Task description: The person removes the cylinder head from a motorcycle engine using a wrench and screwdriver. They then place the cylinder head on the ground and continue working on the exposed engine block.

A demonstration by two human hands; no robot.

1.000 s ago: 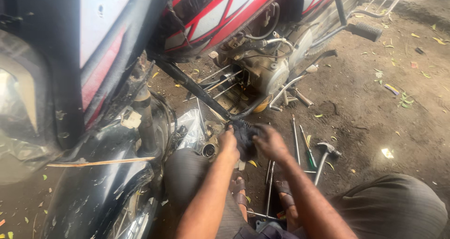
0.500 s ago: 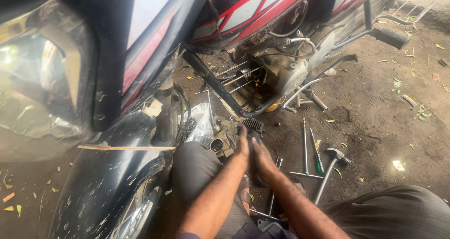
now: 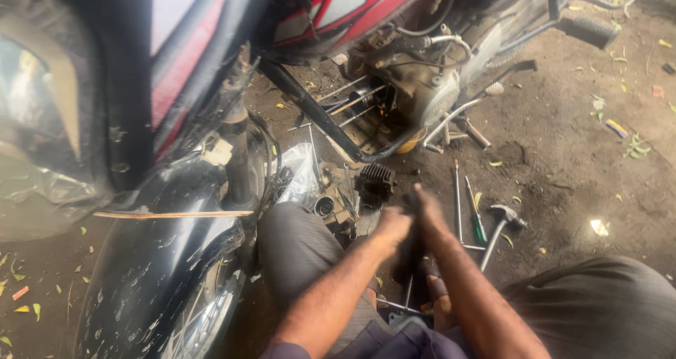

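Note:
My left hand (image 3: 391, 229) and my right hand (image 3: 428, 215) are pressed close together low in front of me, blurred by motion. A dark shape sits between the palms, and I cannot tell whether it is a held thing or shadow. Just beyond the fingers a black finned engine cylinder (image 3: 377, 179) lies on the ground. A metal engine head part (image 3: 335, 202) lies to its left. Behind them is the opened engine (image 3: 405, 95) of a red and white motorcycle, with bare studs (image 3: 352, 98) sticking out.
A hammer (image 3: 504, 221), a green screwdriver (image 3: 477, 221) and long metal rods (image 3: 456, 193) lie on the dirt to the right of my hands. A clear plastic bag (image 3: 299, 172) lies by the black front mudguard (image 3: 158, 274). The headlight (image 3: 39, 126) fills the left. My knees flank my hands.
The view has shifted, so the motorcycle sits further right. The dark object raised in both hands a second ago is no longer clearly visible. My hands have dropped and closed together.

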